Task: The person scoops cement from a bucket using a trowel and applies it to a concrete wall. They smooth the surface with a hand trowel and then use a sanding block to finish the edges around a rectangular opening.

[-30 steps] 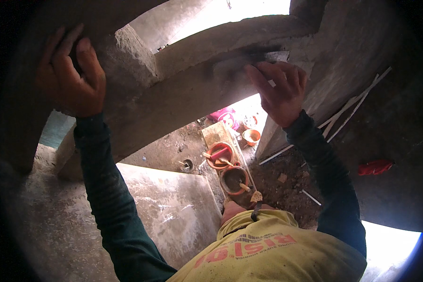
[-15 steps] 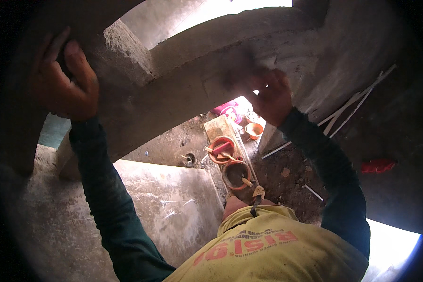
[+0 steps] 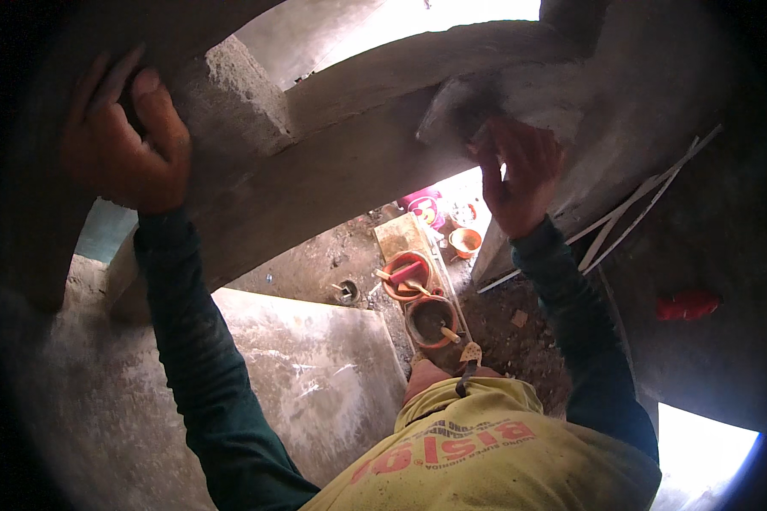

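Observation:
Both my arms reach up to a curved grey concrete beam (image 3: pixel 341 170) with a rough block (image 3: pixel 247 94) joined to its upper side. At the left, my left hand (image 3: pixel 128 136) rests against shadowed concrete, thumb apart from its stretched fingers, with nothing seen in it. My right hand (image 3: pixel 524 170) is at the beam's right part, fingers curled at its face. Whatever it holds is dark and blurred, too unclear to name. A smeared, lighter patch (image 3: pixel 439 111) shows on the concrete beside these fingers.
Below lie an orange tub (image 3: pixel 432 271) with a red tool (image 3: pixel 406 272), a second tub (image 3: pixel 454 319) with a wooden-handled tool, and a small orange bucket (image 3: pixel 465 243). Pale strips (image 3: pixel 648 187) lean at right near a red object (image 3: pixel 689 305). A smooth slab (image 3: pixel 307 341) stands lower left.
My right hand has moved right along the beam, its fingers turning more upward. A curved smear shows more plainly beside it. My left hand stays on the concrete; the view has shifted slightly.

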